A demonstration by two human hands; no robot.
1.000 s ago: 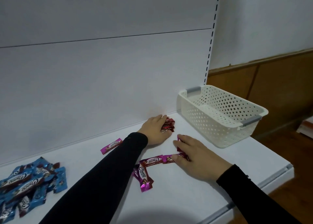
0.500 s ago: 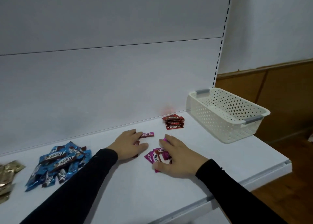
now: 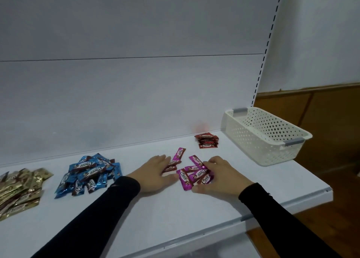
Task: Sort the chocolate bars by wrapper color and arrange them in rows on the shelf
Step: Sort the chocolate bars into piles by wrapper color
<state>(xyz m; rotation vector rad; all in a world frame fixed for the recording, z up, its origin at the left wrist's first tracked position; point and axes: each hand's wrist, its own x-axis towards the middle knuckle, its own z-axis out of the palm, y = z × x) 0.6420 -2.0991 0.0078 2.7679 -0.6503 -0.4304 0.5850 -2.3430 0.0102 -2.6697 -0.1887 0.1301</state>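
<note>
My left hand (image 3: 153,172) lies flat with fingers straight on two pink bars (image 3: 171,165) at the frame's centre, while my right hand (image 3: 216,176) curls its fingers around the pink cluster (image 3: 194,176) just right of it. These foil wrappers look light, slick and crinkly, so I judge they will slide easily and are best pinched across the stiff middle, not the flimsy crimped ends. The white shelf (image 3: 194,215) is smooth; red bars (image 3: 206,140) sit stacked by the back wall, blue bars (image 3: 89,174) and gold bars (image 3: 19,187) lie heaped at left, a perforated basket (image 3: 266,140) stands at right.
</note>
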